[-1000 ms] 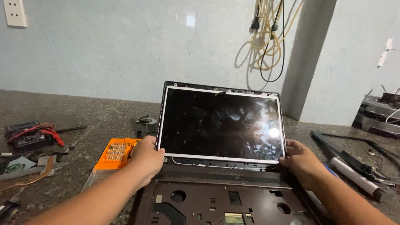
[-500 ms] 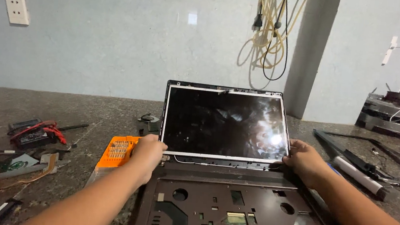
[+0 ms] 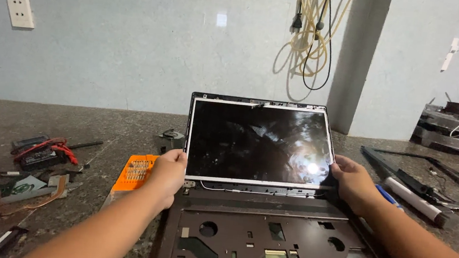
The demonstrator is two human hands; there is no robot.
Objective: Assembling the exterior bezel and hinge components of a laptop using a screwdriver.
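Observation:
A stripped laptop stands open on the stone counter, its brown base (image 3: pixel 285 246) bare of keys with holes and circuit parts showing. The dark glossy screen panel (image 3: pixel 259 143) sits upright inside the black lid frame, its bezel removed. My left hand (image 3: pixel 168 174) grips the panel's lower left corner. My right hand (image 3: pixel 352 181) grips the lower right corner. Thin wires run along the hinge line under the panel.
An orange screwdriver bit case (image 3: pixel 134 171) lies left of the laptop. Further left are a red-wired part (image 3: pixel 42 150) and circuit scraps. Black bezel strips and a white-tipped tool (image 3: pixel 411 197) lie at right. Cables (image 3: pixel 311 36) hang on the wall; a wall socket (image 3: pixel 19 8) sits upper left.
The hands keep their hold on the panel's lower corners. The view has shifted slightly, and the panel looks a little more upright.

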